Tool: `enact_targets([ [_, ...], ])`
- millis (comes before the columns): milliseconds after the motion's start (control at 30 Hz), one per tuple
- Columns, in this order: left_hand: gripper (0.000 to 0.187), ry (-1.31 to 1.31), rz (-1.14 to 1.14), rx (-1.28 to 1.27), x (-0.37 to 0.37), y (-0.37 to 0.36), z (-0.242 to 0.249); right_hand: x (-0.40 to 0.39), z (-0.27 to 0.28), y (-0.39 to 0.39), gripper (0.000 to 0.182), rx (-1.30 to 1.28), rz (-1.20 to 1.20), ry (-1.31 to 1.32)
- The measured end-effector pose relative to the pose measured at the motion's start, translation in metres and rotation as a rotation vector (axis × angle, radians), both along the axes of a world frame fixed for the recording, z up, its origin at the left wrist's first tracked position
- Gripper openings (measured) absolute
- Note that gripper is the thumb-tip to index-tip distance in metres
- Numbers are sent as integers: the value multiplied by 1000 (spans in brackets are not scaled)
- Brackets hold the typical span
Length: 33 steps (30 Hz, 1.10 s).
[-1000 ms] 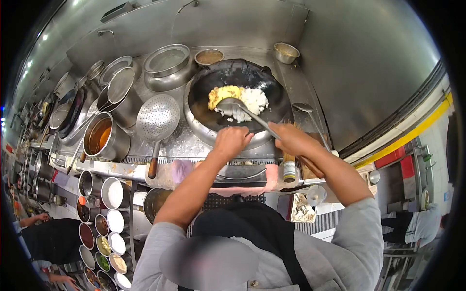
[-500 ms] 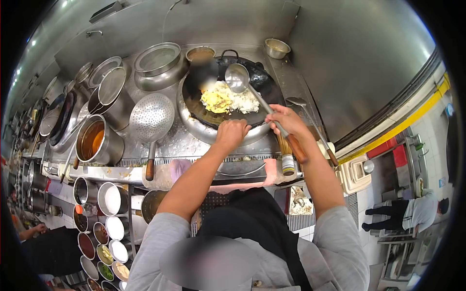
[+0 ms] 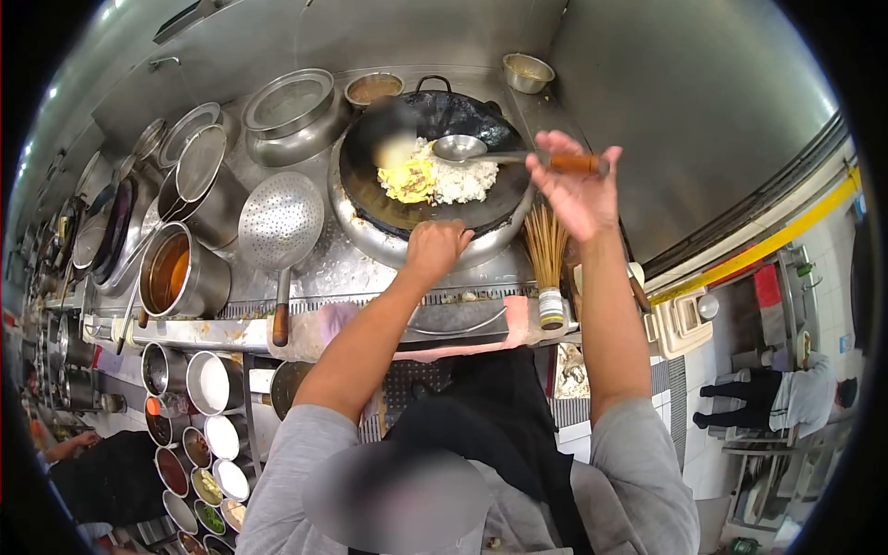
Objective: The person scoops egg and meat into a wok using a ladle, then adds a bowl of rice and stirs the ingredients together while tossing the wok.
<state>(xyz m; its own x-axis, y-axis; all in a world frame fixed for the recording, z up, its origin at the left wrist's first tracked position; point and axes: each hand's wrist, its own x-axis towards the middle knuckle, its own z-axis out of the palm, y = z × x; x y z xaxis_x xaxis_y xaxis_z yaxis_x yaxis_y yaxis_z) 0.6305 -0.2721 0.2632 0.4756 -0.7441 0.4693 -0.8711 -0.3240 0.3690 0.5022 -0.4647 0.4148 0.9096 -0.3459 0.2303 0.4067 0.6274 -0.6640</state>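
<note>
A black wok [image 3: 370, 205] sits on the stove, holding white rice [image 3: 467, 183] and yellow scrambled egg [image 3: 407, 180] side by side. My left hand [image 3: 437, 248] is closed at the wok's near rim. To the right of the wok, my right hand [image 3: 581, 185] is turned palm up around the wooden handle of a steel ladle [image 3: 460, 148]. Its fingers are loosely stretched and the thumb stands apart, with the handle lying across them. The ladle's bowl is over the rice, its shaft nearly level. A blurred patch hides the wok's upper left part.
A bamboo wok brush [image 3: 548, 264] stands right of the wok. A perforated skimmer [image 3: 281, 222] and a pot of reddish-brown liquid [image 3: 171, 273] are at the left. A metal bowl [image 3: 528, 74] sits at the back right. Several ingredient tubs [image 3: 215, 384] stand lower left. Other people are at both sides.
My right hand has risen and rolled palm up, its grip loosening. The ladle has swung from a slant to nearly level. My left hand stays at the rim.
</note>
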Motion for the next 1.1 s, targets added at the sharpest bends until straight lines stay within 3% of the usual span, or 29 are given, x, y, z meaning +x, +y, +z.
enact_targets([
  [100,31,-2,0,-17,4,-2,-3,20,38,7,58,-133,-138,-97],
  [200,32,18,1,-18,1,-2,-2,44,62,-26,37,-1090,-337,429],
  [233,32,24,-3,-25,1,-2,-3,57,65,-26,25,-1208,-524,285],
  [333,32,26,-4,-15,3,-1,-3,111,65,-70,21,-698,-500,33],
  [433,32,12,-4,-2,4,-1,0,114,96,-88,20,-509,-663,-151],
  [467,32,12,4,-10,4,-3,3,102,111,-79,21,-533,-740,-180],
  [533,32,16,6,-9,2,-2,3,78,116,-83,19,-504,-537,-323],
  [600,32,12,11,-17,1,-1,1,107,77,-55,22,-554,-687,-187],
  [667,32,5,6,-17,2,-2,2,133,61,-43,25,-537,-576,-219],
  [867,32,29,27,-4,0,-3,5,126,136,15,27,-633,-387,-378],
  [933,32,15,34,5,0,-3,4,136,119,30,26,-710,-298,-363],
  [1000,32,18,36,3,-1,-3,4,173,65,37,26,-812,-212,-256],
  [1100,31,31,35,-2,-3,1,7,201,71,6,26,-932,-449,-227],
])
